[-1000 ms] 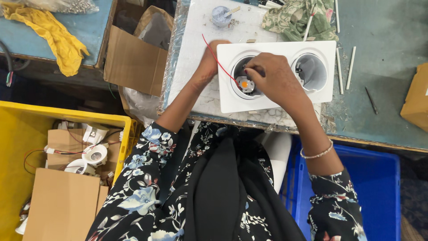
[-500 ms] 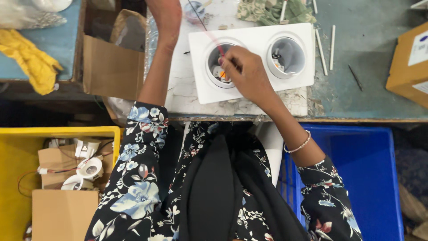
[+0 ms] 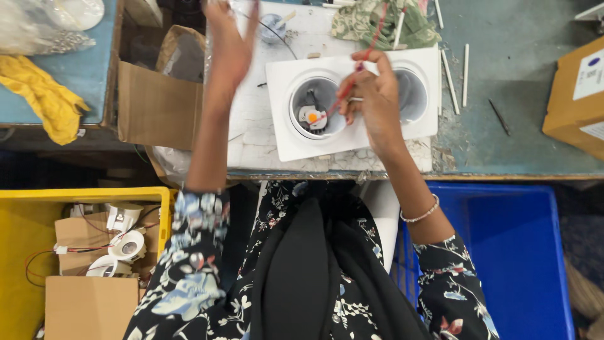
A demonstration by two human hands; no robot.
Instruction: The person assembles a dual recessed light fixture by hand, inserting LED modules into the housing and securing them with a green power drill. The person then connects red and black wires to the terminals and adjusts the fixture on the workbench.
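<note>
A white double downlight housing point(image 3: 292, 141) lies on the bench with two round wells. The left well holds a small orange-centred light module point(image 3: 311, 117). My right hand point(image 3: 376, 99) rests on the housing between the wells, fingers pinching a thin red wire point(image 3: 362, 60) that runs from the module up toward the top of the view. My left hand point(image 3: 229, 39) is raised over the white work surface, left of the housing, blurred, fingers apart, holding nothing that I can see.
An open cardboard box point(image 3: 157, 94) sits left of the bench. A yellow crate point(image 3: 28, 252) with white lamp parts is at lower left, a blue crate point(image 3: 522, 252) at lower right. White sticks point(image 3: 464, 74), a patterned cloth point(image 3: 371, 22) and a brown carton point(image 3: 576, 94) lie on the bench.
My left hand left the housing and swung up and away to the left. My right hand lifted out of the left well, drawing the red wire up and uncovering the module.
</note>
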